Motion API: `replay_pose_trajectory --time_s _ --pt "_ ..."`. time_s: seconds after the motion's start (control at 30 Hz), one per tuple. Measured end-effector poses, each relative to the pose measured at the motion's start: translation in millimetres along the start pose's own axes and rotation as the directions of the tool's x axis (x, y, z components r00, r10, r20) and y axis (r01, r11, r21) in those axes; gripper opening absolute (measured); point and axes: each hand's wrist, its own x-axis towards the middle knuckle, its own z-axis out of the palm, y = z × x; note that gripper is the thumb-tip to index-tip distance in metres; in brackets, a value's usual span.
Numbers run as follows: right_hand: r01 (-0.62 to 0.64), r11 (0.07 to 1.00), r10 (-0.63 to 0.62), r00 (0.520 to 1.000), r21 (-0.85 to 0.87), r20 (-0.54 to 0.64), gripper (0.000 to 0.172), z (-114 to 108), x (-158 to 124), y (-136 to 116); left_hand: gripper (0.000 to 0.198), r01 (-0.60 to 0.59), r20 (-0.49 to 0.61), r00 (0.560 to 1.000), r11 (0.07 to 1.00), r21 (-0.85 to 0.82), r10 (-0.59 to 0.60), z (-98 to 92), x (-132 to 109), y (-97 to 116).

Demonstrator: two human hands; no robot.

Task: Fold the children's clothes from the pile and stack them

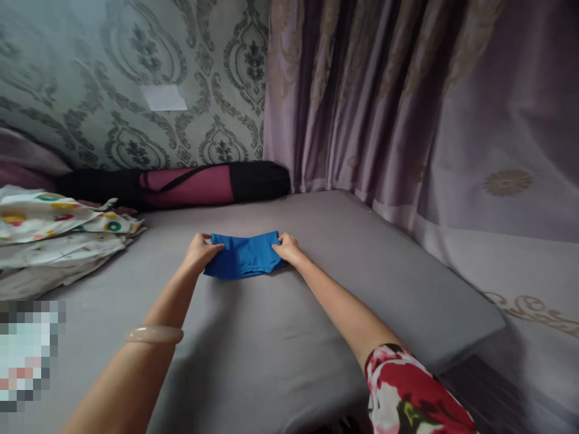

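A small blue garment (246,254), folded into a rough rectangle, is stretched between my two hands over the bed. My left hand (203,248) pinches its left end, thumb on top. At the opposite end, my right hand (287,246) grips the upper right corner between thumb and fingers. Layered hems show along the edge closest to me. Its exact kind is not clear from this view, and my fingertips are hidden beneath the cloth.
A grey sheet covers the bed (271,337). Against the patterned wall lies a long black and maroon bag (190,185). Printed white fabric (58,223) is heaped at the left. Purple curtains (362,90) hang along the right side.
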Motion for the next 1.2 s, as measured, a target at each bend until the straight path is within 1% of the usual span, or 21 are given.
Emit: replay_pose_trajectory --time_s 0.07,0.1,0.17,0.23,0.3,0.37,0.47,0.53,0.63,0.73,0.87,0.93,1.0,1.07,1.13,1.2 --pt "-0.006 0.999 0.007 1.000 0.036 -0.021 0.032 -1 0 8 0.074 -0.053 -0.004 0.999 0.997 -0.059 0.053 -1.5 -3 11" --pt "-0.008 0.998 0.010 1.000 0.065 -0.028 0.034 -3 0 14 0.077 -0.080 0.021 0.996 0.992 -0.094 0.082 -2.3 -6 18" --pt "-0.012 0.989 0.017 0.999 0.151 -0.036 0.038 -13 -2 25 0.071 -0.100 0.115 0.986 0.977 -0.190 0.123 -2.7 -14 33" --pt "-0.016 0.966 0.021 1.000 0.257 -0.016 0.040 -29 -7 38 0.058 -0.074 0.221 0.965 0.958 -0.277 0.139 0.4 -22 49" --pt "-0.024 0.938 0.012 0.999 0.346 0.036 0.040 -50 -13 53 0.050 -0.041 0.308 0.940 0.942 -0.332 0.150 8.4 -31 65" --pt "-0.014 0.913 -0.015 0.998 0.408 0.067 0.036 -74 -20 70 0.047 -0.033 0.358 0.919 0.934 -0.355 0.169 21.8 -39 80" --pt "0.015 0.902 -0.030 0.999 0.432 0.028 0.029 -109 -28 104 0.045 -0.077 0.385 0.893 0.922 -0.378 0.233 49.5 -52 102" --pt "-0.011 0.908 0.014 1.000 0.418 -0.004 0.027 -131 -31 129 0.044 -0.124 0.398 0.868 0.905 -0.408 0.298 70.9 -62 117" --pt "-0.057 0.916 0.093 0.993 0.396 -0.073 0.028 -160 -35 168 0.044 -0.191 0.434 0.814 0.883 -0.428 0.386 104.3 -78 139" --pt "-0.120 0.917 0.183 0.974 0.380 -0.135 0.029 -188 -40 202 0.048 -0.260 0.493 0.737 0.867 -0.426 0.463 138.0 -95 157" --pt "-0.241 0.908 0.313 0.933 0.343 -0.175 0.034 -219 -46 237 0.057 -0.348 0.555 0.609 0.820 -0.455 0.566 183.1 -116 173" --pt "-0.282 0.906 0.350 0.919 0.315 -0.183 0.037 -231 -48 253 0.059 -0.371 0.571 0.568 0.804 -0.465 0.593 205.7 -125 180" --pt "-0.294 0.915 0.355 0.912 0.275 -0.207 0.039 -241 -47 269 0.060 -0.385 0.579 0.544 0.794 -0.471 0.607 227.8 -132 187" --pt "-0.285 0.936 0.332 0.910 0.206 -0.249 0.040 -250 -46 284 0.061 -0.396 0.579 0.530 0.785 -0.476 0.619 248.7 -138 193" --pt "-0.277 0.951 0.305 0.910 0.133 -0.282 0.041 -257 -43 296 0.060 -0.400 0.574 0.531 0.782 -0.479 0.623 267.5 -143 197" --pt "-0.276 0.960 0.277 0.912 0.047 -0.303 0.041 -261 -39 304 0.060 -0.399 0.561 0.547 0.782 -0.479 0.622 283.5 -147 199"
